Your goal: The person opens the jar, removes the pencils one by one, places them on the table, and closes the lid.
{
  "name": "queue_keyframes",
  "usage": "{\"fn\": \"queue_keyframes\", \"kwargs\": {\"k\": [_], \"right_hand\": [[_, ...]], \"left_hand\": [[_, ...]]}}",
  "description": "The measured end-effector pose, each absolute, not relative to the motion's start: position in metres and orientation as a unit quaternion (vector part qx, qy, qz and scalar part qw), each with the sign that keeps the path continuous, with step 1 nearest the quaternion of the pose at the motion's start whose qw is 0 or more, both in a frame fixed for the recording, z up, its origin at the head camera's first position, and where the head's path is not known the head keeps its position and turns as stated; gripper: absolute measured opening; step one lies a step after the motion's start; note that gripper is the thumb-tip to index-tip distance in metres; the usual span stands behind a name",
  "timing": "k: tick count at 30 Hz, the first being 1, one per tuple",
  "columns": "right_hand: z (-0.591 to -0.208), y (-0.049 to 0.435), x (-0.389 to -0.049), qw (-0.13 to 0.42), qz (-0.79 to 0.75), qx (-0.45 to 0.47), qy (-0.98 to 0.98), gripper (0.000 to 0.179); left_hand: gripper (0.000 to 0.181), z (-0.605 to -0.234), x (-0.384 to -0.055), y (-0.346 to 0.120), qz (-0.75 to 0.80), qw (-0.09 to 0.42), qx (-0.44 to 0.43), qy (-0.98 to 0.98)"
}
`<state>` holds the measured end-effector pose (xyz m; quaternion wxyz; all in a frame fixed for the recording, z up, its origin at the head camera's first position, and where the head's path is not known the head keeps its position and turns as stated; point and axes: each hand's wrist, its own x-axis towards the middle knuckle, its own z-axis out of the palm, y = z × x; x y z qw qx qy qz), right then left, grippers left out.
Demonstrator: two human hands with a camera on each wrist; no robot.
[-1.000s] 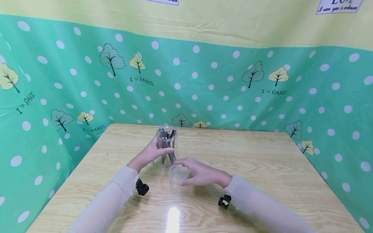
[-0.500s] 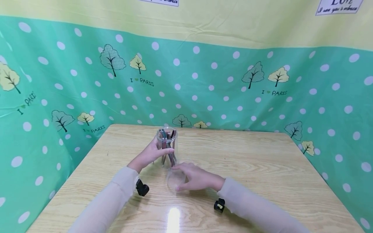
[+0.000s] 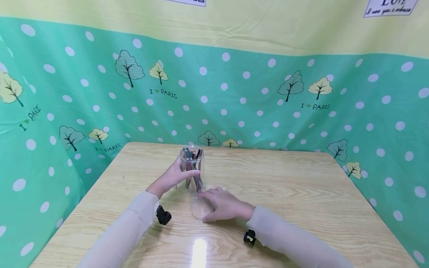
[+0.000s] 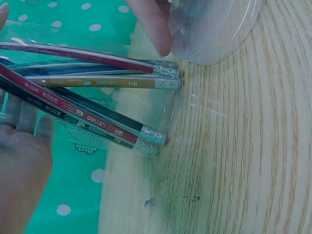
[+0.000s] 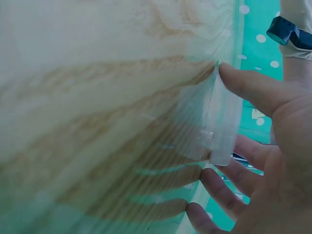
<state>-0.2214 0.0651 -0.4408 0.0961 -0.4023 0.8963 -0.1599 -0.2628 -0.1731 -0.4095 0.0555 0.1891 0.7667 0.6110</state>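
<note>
A clear jar [image 3: 202, 167] stands upright on the table, with several pencils [image 4: 97, 83] in it, eraser ends down. My left hand [image 3: 175, 175] holds the jar round its side, thumb across the front. No lid covers the jar's mouth. Just in front of its base is a clear round lid [image 3: 199, 209], flat at the tabletop. My right hand [image 3: 222, 204] grips this lid by its edge between thumb and fingers. In the right wrist view, the lid's rim [image 5: 225, 129] shows at the thumb and fingertips, close against the tabletop.
The wood-grain table [image 3: 285, 182] has a bright light reflection near its front edge. Behind and beside it hangs a green and yellow printed cloth [image 3: 234, 74]. A small black camera sits on each wrist, one below the left sleeve [image 3: 117, 227].
My right hand has moved the lid slightly left and toward the front, lowering it to the tabletop. The left hand and jar have stayed in place.
</note>
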Motion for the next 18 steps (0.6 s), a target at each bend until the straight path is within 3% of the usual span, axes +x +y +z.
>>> {"fn": "queue_keyframes", "kwargs": {"k": [18], "right_hand": [[-0.4322,0.0583,-0.2157,0.109,-0.161,-0.370,0.909,0.084]], "left_hand": [[0.094,-0.4102,-0.2633,-0.1744,0.602,0.058,0.180,0.776]]}}
